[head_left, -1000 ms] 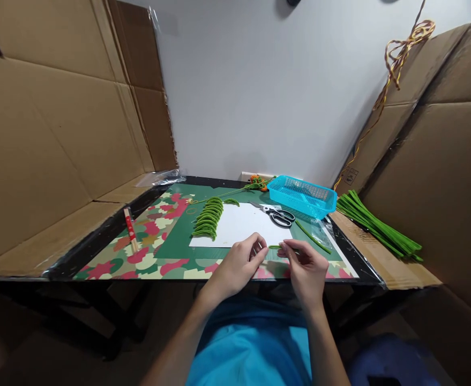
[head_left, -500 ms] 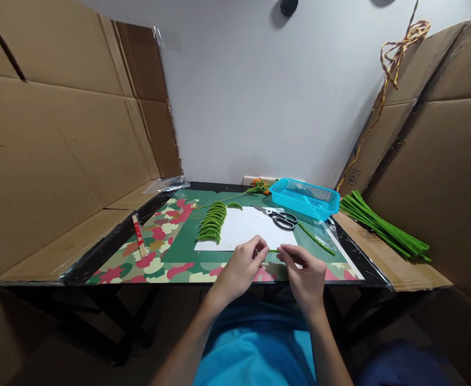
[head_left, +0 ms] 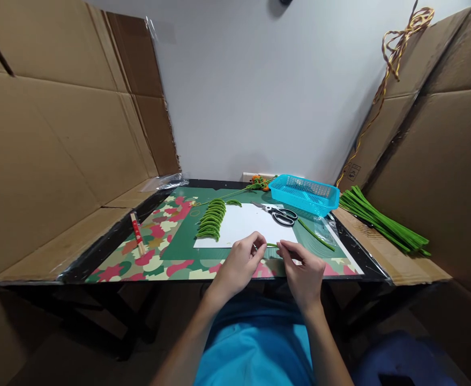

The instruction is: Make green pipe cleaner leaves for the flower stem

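Pinched in left hand (head_left: 241,261) and right hand (head_left: 306,271): green strip (head_left: 272,245), spanning gap; black-handled scissors (head_left: 273,210) beyond, near blue basket (head_left: 319,208)

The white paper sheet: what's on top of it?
Along the left edge of the white paper sheet lie curved fuzzy green strips; metal scissors with black handles cross its far right corner. The left hand and right hand hide parts of its near edge from view.

Printed on the right-hand cardboard wall (head_left: 432,161) as a small boxed sign (head_left: 353,171), too tiny to make out, with no wording legible.
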